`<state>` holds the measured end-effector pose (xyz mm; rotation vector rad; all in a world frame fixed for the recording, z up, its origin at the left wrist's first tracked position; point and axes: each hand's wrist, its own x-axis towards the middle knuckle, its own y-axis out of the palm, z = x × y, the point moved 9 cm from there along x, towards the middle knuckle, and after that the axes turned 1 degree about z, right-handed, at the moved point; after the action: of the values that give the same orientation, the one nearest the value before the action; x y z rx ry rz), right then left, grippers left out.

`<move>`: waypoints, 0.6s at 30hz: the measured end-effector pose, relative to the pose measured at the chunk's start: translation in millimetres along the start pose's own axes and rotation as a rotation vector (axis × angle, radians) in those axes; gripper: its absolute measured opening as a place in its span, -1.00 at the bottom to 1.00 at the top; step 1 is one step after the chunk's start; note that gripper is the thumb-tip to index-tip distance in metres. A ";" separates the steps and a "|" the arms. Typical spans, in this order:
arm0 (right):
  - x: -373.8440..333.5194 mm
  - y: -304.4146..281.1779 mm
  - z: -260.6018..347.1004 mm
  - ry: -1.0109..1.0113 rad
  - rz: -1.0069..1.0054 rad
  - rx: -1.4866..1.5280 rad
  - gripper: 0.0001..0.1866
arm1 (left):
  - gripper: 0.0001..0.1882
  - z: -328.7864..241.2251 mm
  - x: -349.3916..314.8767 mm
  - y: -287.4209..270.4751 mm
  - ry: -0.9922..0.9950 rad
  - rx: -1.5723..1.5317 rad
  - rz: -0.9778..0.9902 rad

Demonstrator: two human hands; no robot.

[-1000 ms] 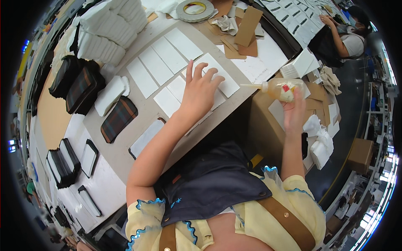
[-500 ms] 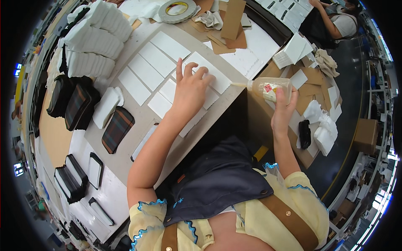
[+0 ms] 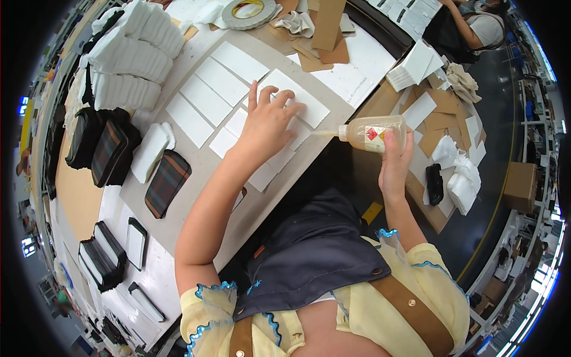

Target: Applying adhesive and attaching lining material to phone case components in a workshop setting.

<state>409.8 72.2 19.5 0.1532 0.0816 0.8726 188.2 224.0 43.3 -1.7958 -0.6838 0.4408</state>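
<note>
My left hand (image 3: 269,124) rests over white rectangular cards on the grey work board, its fingers spread and nothing gripped in them. Two neat rows of these cards (image 3: 221,82) lie around it, partly covered by my hand and forearm. In my right hand (image 3: 395,160) is a clear plastic squeeze bottle (image 3: 364,133) with a pale yellowish liquid, tipped sideways. Its thin nozzle points left, close to the edge of the nearest cards. My right fingers wrap around the bottle's base end.
Tall stacks of white padded pieces (image 3: 134,53) stand at the back left, beside dark plaid pouches (image 3: 113,146). A tape roll (image 3: 248,12) and cardboard scraps (image 3: 327,30) lie at the back. A cardboard box (image 3: 520,187) sits at right; another person (image 3: 476,30) is at far right.
The bottle in my right hand has moved left, its nozzle nearer the cards. My left hand has shifted slightly left and down, fingers still spread.
</note>
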 end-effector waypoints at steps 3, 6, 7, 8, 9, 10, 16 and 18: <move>-4.9 1.2 4.9 -0.069 -0.005 -0.071 -0.53 | -0.39 -0.2 0.2 0.5 0.003 0.012 -0.005; -10.7 8.3 10.1 -0.146 0.025 -0.171 -0.52 | -0.39 -0.6 0.6 -0.7 0.007 0.017 -0.008; -14.1 10.9 11.4 -0.143 0.029 -0.183 -0.51 | -0.39 -1.1 0.8 -1.0 0.012 0.017 -0.010; -17.7 13.9 12.1 -0.139 0.033 -0.195 -0.51 | -0.39 -0.8 0.7 -0.9 0.010 0.017 -0.009; -21.2 16.3 12.1 -0.138 0.034 -0.195 -0.51 | -0.39 -0.8 0.7 -1.0 0.011 0.021 -0.011; -24.9 20.4 12.8 -0.149 0.051 -0.221 -0.50 | -0.40 -0.7 0.4 -1.1 0.013 0.025 -0.012; -41.3 29.6 1.6 -0.036 0.087 -0.112 -0.50 | -0.43 -0.6 -0.4 1.2 0.019 0.037 -0.017; -44.7 28.5 -4.3 0.037 0.073 -0.038 -0.49 | -0.43 5.8 -6.4 3.5 0.025 -0.013 -0.029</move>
<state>359.0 56.3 20.5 0.1049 0.0949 0.9491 180.6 223.3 37.9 -1.7983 -0.6961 0.3947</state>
